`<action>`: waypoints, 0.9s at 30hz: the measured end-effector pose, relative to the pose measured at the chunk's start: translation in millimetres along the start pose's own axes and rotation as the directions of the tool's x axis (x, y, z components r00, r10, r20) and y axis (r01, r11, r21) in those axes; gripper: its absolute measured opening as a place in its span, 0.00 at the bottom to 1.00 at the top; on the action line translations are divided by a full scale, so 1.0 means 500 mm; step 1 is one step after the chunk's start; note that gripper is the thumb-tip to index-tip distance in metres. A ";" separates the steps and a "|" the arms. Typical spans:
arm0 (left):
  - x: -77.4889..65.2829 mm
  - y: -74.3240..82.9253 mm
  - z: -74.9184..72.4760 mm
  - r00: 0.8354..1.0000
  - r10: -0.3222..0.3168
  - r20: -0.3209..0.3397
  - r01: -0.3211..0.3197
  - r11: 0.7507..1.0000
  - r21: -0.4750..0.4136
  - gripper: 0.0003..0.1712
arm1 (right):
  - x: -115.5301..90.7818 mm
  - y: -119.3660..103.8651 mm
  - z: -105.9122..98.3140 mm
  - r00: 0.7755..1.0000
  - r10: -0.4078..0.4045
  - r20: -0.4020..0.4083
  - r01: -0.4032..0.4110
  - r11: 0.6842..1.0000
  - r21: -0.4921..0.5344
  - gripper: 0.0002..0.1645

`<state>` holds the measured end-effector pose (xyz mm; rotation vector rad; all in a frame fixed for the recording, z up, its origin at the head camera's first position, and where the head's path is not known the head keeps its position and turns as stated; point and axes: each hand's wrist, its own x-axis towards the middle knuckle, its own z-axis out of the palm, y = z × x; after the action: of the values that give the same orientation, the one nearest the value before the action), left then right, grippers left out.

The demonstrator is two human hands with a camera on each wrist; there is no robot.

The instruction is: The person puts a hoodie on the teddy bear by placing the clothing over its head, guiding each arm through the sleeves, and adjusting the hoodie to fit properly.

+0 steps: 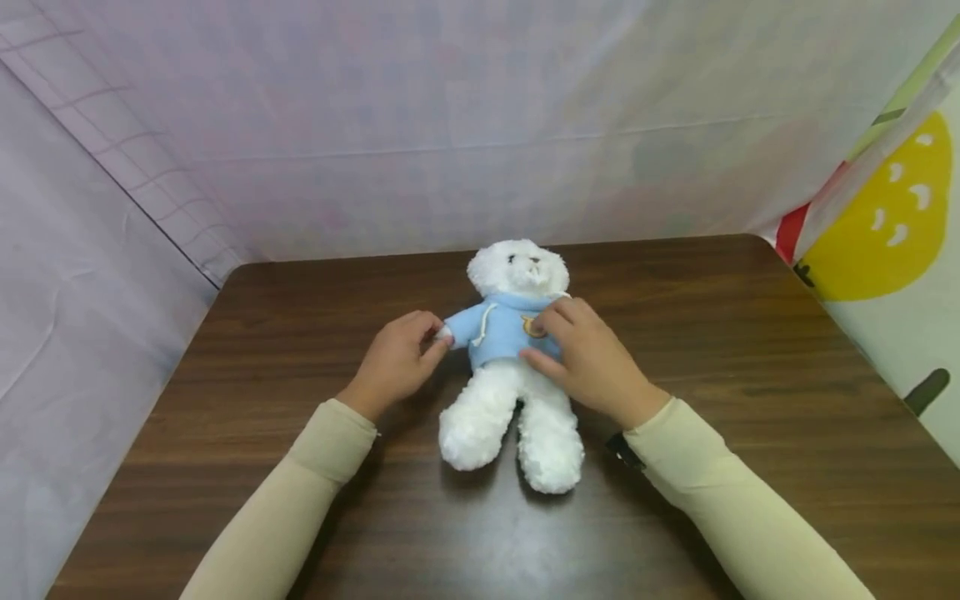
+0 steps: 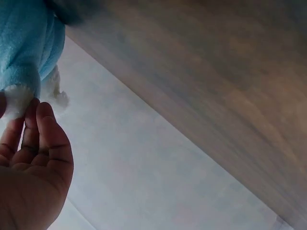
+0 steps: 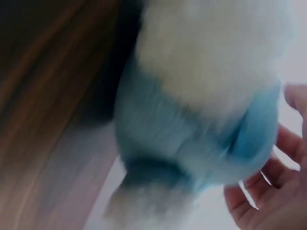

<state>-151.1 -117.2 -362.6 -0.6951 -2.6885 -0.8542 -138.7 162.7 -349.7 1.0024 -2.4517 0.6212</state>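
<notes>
A white plush teddy bear [image 1: 480,408] in a light blue hoodie [image 1: 498,337] lies face up on the table, head toward the back edge. My left hand [image 1: 397,358] pinches the white paw at the end of one sleeve; in the left wrist view the paw [image 2: 18,98] sits between thumb and fingertips. Over the bear's other side, my right hand [image 1: 592,354] covers that arm and part of the hoodie's round emblem. In the right wrist view, loosely bent fingers [image 3: 261,189] lie along the hoodie [image 3: 192,139], not closed round it.
The dark wood-grain table [image 1: 750,375] extends on both sides of the bear. Behind it hangs a pale checked cloth [image 1: 450,125], with another white cloth [image 1: 75,292] at the left. A yellow printed shape [image 1: 892,225] shows on the right wall.
</notes>
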 end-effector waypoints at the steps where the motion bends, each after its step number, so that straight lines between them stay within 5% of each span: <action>1: -0.001 0.000 0.001 1.000 0.012 -0.008 -0.012 1.000 0.003 0.05 | 0.001 -0.009 0.002 0.999 -0.036 0.021 0.037 0.999 -0.021 0.18; 8: -0.010 -0.002 0.001 0.996 0.077 -0.044 -0.076 0.997 0.006 0.04 | 0.019 -0.039 0.011 0.980 -0.131 0.151 0.138 0.990 -0.035 0.07; 15: -0.011 -0.031 -0.014 0.995 -0.066 -0.079 0.069 0.997 0.035 0.06 | 0.017 -0.042 0.011 0.956 -0.163 0.244 0.162 0.987 0.024 0.13; 20: -0.005 -0.036 -0.018 0.984 -0.178 -0.029 0.179 0.981 0.075 0.06 | 0.025 -0.045 0.016 0.947 -0.145 0.285 0.147 0.989 0.016 0.13; 25: -0.016 -0.022 -0.020 0.987 -0.155 0.035 0.152 0.985 0.076 0.06 | 0.026 -0.043 0.003 0.949 -0.156 0.273 0.116 0.981 0.156 0.00; 27: -0.018 -0.020 -0.023 0.991 -0.119 0.057 0.115 0.991 0.066 0.05 | 0.022 -0.034 -0.009 0.965 -0.151 0.214 0.101 0.968 0.229 0.05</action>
<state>-147.5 -134.8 -361.3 -0.5631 -2.8213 -0.7846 -132.6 148.2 -335.9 1.3764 -2.5288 0.7804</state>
